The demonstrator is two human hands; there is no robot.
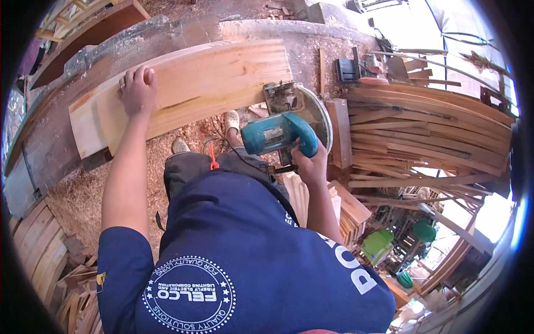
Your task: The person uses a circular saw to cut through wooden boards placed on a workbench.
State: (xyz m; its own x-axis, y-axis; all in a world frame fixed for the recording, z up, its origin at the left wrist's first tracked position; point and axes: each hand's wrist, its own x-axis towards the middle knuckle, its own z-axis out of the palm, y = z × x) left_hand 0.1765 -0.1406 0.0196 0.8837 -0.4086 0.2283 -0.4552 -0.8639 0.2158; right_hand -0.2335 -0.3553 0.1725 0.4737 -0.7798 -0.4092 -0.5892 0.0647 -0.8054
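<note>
My right hand (309, 161) is wrapped round the rear handle of a teal circular saw (272, 133). The saw's scuffed metal base and round guard sit at the right end of a wide, pale wooden board (222, 75); the blade itself is hidden. On the board's left part rests my left hand (139, 92), its fingers bent over the far edge. Another board (86, 125) lies under the first, its left end sticking out past it. A dark cord runs from the saw toward my waist.
Sawdust (78, 206) covers the floor round my feet. Long wood strips (428, 131) are piled to the right, with a block (339, 133) close beside the saw. Cut pieces (349, 209) stand near my right forearm. A weathered bench (50, 150) runs beneath the boards.
</note>
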